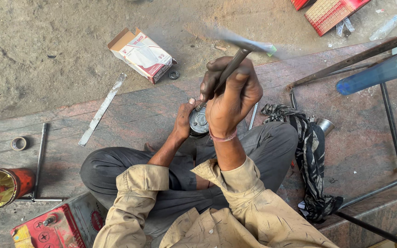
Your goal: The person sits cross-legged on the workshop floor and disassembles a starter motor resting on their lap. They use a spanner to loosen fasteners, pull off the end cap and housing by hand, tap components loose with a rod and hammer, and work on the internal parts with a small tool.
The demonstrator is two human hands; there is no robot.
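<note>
We look down on the reddish tiled floor (129,115) where the person sits cross-legged, and everything lies low around the knees. Largest nearby: the long dark striped cloth (309,156) draped to the right, the red car battery (56,227) at lower left, the white-and-red cardboard box (141,53) lying open further out.

Now to the hands. The right hand (230,98) is up high, fingers wrapped tight round the grey metal hammer handle (228,73); its head end blurs off toward upper right, so the long axis runs slanting from the fist up and away. Straight below and slightly left of that fist sits the round dark metal pulley-like part (199,121), resting on the floor between the shins, its bright ringed face turned upward. The left hand (184,119) is the nearer one, fingers curled against its left rim, steadying it. Smallest, a little bearing ring (174,74) lies beside the box.
</note>
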